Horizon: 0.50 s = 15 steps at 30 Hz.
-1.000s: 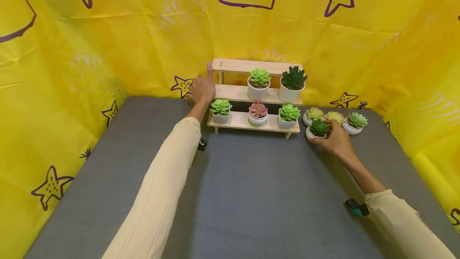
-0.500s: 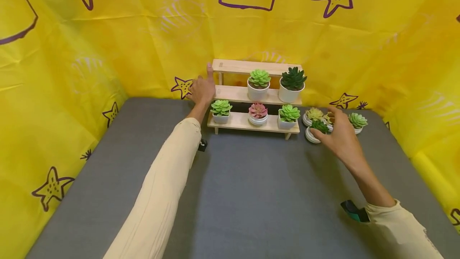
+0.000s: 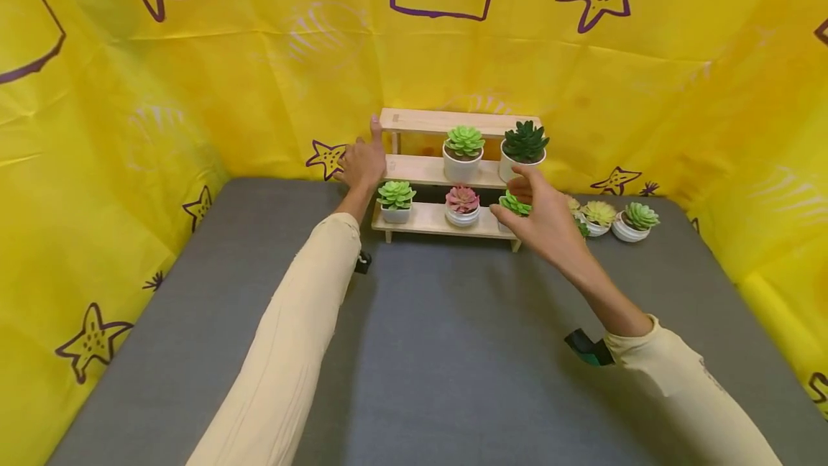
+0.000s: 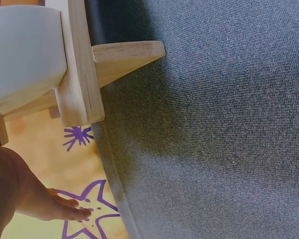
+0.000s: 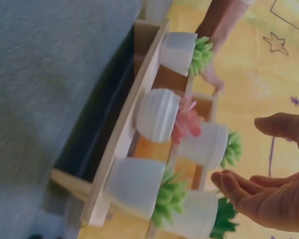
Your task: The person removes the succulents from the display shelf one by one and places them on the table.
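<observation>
A three-tier wooden stand [image 3: 420, 119] holds potted succulents. My left hand [image 3: 364, 162] rests at its left end, thumb up and fingers extended in the left wrist view. On the middle tier are a light green succulent [image 3: 464, 153] and a dark green succulent [image 3: 525, 141]. The bottom tier bears a light green succulent [image 3: 396, 200] at left, a pink succulent [image 3: 462, 203] in the middle and another green succulent [image 3: 514, 203] at right. My right hand [image 3: 548, 225], thumb and fingers apart and holding nothing, overlaps that last one in the head view.
Right of the stand, a yellow succulent [image 3: 598, 216] and a pale green succulent [image 3: 637, 221] stand on the grey table [image 3: 440, 351]. A dark green succulent [image 3: 583, 227] and another yellow one are mostly hidden behind my right hand. Yellow patterned cloth [image 3: 272, 78] surrounds the table.
My right hand has let go of the small dark green succulent in the table group and moved left to the stand's right side. My left hand has stayed at the stand's left end.
</observation>
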Tool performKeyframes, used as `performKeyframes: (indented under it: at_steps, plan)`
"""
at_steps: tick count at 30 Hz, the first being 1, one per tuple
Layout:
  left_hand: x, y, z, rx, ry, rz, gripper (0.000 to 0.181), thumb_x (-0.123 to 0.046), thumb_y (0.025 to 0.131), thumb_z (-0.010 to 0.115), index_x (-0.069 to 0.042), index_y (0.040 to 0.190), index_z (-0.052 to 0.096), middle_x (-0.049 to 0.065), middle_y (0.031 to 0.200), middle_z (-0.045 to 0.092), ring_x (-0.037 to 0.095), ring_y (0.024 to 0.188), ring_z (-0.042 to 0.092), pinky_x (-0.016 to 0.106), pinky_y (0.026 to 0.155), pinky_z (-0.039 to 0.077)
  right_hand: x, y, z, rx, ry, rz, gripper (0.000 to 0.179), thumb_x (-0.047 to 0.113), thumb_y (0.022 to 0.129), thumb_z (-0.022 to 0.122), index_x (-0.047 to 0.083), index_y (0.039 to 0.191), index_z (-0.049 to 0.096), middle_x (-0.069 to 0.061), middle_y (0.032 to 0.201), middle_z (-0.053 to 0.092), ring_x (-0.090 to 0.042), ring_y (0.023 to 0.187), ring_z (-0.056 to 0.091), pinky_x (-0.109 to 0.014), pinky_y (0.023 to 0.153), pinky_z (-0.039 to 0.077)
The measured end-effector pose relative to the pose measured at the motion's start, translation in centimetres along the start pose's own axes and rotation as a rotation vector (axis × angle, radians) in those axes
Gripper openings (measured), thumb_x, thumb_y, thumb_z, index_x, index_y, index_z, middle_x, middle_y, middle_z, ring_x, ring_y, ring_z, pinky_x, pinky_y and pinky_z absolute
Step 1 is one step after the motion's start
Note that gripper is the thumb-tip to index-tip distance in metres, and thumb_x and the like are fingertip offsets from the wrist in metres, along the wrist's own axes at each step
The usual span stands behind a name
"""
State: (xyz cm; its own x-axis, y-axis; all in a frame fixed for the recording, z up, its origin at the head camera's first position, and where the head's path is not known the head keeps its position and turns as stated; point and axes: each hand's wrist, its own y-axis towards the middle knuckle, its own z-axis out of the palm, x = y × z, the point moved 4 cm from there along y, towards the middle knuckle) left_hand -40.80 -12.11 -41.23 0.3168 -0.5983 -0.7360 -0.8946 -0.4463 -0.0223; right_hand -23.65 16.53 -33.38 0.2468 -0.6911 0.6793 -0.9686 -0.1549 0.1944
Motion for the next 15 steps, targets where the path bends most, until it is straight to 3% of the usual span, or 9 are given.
performKeyframes:
  at_steps: [7,15]
  plan:
    - [0.2,0.1,-0.5,0.006,0.007,0.004,0.113,-0.090,0.090,-0.006,-0.016,0.160,0.042,0.014,0.166,0.041,0.046,0.156,0.032,0.075,0.124,0.014,1.0,4.2,2.9,0.119,0.080,0.060,0.090,0.023,0.098,0.074,-0.003,0.163,0.018,-0.033,0.158,0.042,-0.048,0.147,0.047,-0.055,0.122,0.040]
    - [-0.1,-0.2,-0.3,0.015,0.014,0.019,0.110,-0.088,0.092,-0.004,-0.015,0.161,0.042,0.015,0.167,0.039,0.049,0.156,0.029,0.075,0.124,0.013,1.0,6.5,4.6,0.089,0.174,0.086,0.096,0.018,0.094,0.074,-0.004,0.162,0.011,-0.031,0.166,0.029,-0.042,0.157,0.032,-0.054,0.129,0.028]
